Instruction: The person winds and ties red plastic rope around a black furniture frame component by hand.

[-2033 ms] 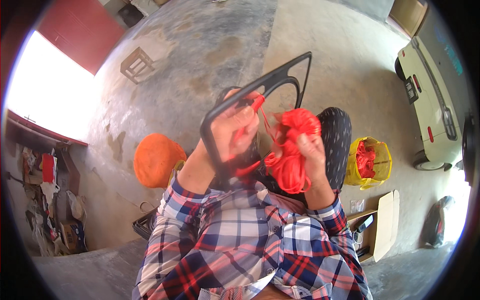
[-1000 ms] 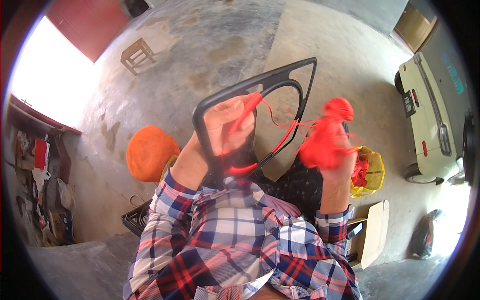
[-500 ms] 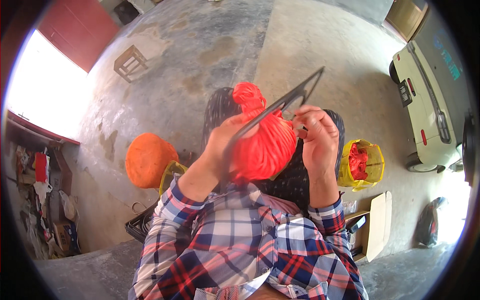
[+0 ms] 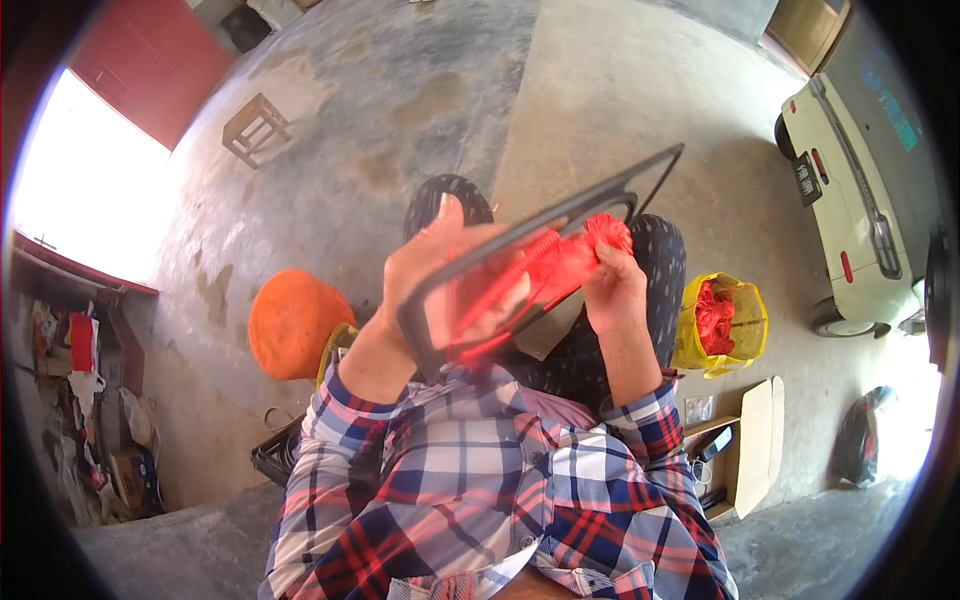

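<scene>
My left hand (image 4: 435, 270) grips a dark rectangular frame (image 4: 560, 225) held up in front of me, tilted so its far end points up and right. Red cord (image 4: 520, 280) runs along the frame and is wound around it. My right hand (image 4: 612, 290) pinches a red bundle of the cord (image 4: 600, 240) against the frame's middle. Both forearms wear a red, white and blue plaid shirt. My knees in dark dotted trousers (image 4: 655, 275) lie below the hands.
An orange heap (image 4: 295, 322) lies on the concrete floor at my left. A yellow bag (image 4: 722, 322) with red cord stands at my right, near an open cardboard box (image 4: 745, 445). A wooden stool (image 4: 257, 128) and a pale car (image 4: 850, 200) are farther off.
The frame swung from upright to a flatter tilt. My right hand brought the red bundle from out at the right in against the frame, and more cord now lies along it.
</scene>
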Available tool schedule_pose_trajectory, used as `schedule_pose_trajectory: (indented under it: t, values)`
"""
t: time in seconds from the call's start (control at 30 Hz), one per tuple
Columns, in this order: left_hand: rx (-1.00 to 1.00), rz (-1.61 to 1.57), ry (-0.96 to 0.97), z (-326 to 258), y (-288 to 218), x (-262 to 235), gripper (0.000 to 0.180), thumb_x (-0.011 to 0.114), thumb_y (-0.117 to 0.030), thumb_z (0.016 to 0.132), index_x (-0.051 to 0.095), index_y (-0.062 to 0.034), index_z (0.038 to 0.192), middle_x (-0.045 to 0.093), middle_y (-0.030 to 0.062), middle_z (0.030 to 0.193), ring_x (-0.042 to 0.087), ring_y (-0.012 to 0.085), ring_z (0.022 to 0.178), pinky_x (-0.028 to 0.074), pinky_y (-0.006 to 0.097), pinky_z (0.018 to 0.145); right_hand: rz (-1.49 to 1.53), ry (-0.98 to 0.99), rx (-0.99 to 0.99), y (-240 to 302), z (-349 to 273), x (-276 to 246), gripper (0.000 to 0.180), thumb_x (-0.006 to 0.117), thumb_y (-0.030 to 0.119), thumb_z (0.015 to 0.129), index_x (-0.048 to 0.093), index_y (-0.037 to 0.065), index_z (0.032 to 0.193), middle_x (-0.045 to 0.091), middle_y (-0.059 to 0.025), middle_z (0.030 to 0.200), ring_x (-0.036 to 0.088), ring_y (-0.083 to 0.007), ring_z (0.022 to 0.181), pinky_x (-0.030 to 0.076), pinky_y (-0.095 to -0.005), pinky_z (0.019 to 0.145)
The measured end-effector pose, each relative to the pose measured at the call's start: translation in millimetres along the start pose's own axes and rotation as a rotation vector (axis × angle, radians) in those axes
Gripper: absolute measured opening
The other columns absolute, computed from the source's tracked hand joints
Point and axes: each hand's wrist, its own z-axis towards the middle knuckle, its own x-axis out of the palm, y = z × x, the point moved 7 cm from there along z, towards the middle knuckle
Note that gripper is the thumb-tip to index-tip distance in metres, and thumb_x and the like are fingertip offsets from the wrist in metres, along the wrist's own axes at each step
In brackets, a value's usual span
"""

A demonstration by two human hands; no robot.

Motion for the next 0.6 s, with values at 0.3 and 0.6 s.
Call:
schedule_pose_trajectory:
  t: [0.3, 0.6]
  values:
    - [0.115, 0.039, -0.114, 1, -25, -34, 0.073, 0.049, -0.058, 0.087, 0.052, -0.0008, 0.131, 0.050, 0.0083, 0.068, 0.040, 0.0153, 0.055, 0.030, 0.024, 0.045, 0.650, 0.432, -0.120, 133, -20, 12, 0.022, 0.045, 0.028, 0.096, 0.048, 0.006, 0.095, 0.055, -0.0022, 0.068, 0.055, -0.0134, 0.058, 0.048, -0.0364, 0.072]
    - [0.298, -0.043, -0.070, -17, -40, -78, 0.042, 0.059, -0.020, 0.092, 0.053, -0.0091, 0.132, 0.044, 0.0043, 0.061, 0.040, 0.0122, 0.052, 0.033, 0.022, 0.039, 0.322, 0.309, -0.163, 152, -64, -70, 0.031, 0.041, 0.029, 0.103, 0.046, -0.001, 0.103, 0.042, -0.0003, 0.058, 0.038, -0.0091, 0.040, 0.035, -0.0240, 0.043]
